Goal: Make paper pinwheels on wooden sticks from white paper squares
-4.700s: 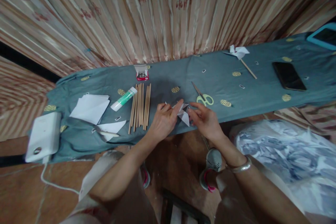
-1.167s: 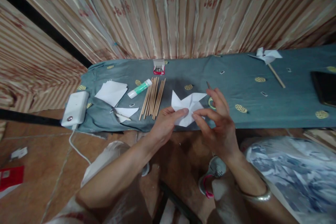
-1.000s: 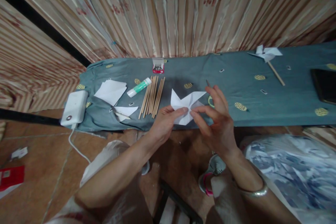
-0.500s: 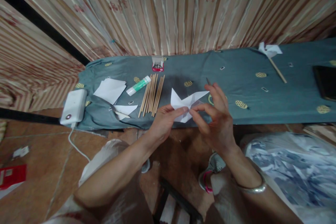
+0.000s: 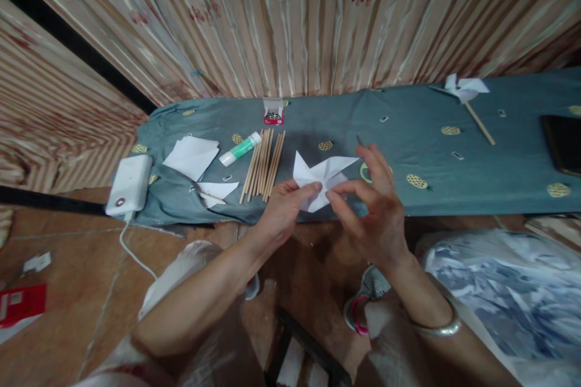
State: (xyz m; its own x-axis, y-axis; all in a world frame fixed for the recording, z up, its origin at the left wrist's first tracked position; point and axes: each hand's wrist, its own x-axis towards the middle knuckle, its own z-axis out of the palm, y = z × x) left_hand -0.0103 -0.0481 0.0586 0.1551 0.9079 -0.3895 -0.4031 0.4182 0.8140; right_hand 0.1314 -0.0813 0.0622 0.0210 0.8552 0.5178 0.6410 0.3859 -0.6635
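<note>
Between my hands, above the front edge of the cloth-covered table, is a white paper pinwheel [image 5: 333, 166] with pointed, folded blades. My left hand [image 5: 285, 208] is closed on its left side, thumb on top near the middle. My right hand [image 5: 374, 208] pinches the lower right part of the paper between thumb and forefinger, its other fingers raised. A thin dark pointed thing [image 5: 360, 140] sticks up beyond those raised fingers; its kind cannot be made out. Just left of the pinwheel lies a bundle of wooden sticks [image 5: 262, 166].
A glue stick [image 5: 240, 149], a small red box of metal pins [image 5: 273, 113], white paper sheets [image 5: 191, 156] and a white power bank [image 5: 129, 185] lie leftward. Rightward are a pinwheel on a stick [image 5: 479, 121] and a black phone [image 5: 561, 144]. A filled plastic bag [image 5: 503, 290] stands below.
The pinwheel's centre shows more openly now, with my right fingertips slightly lower and away from my left thumb. My left hand keeps its hold.
</note>
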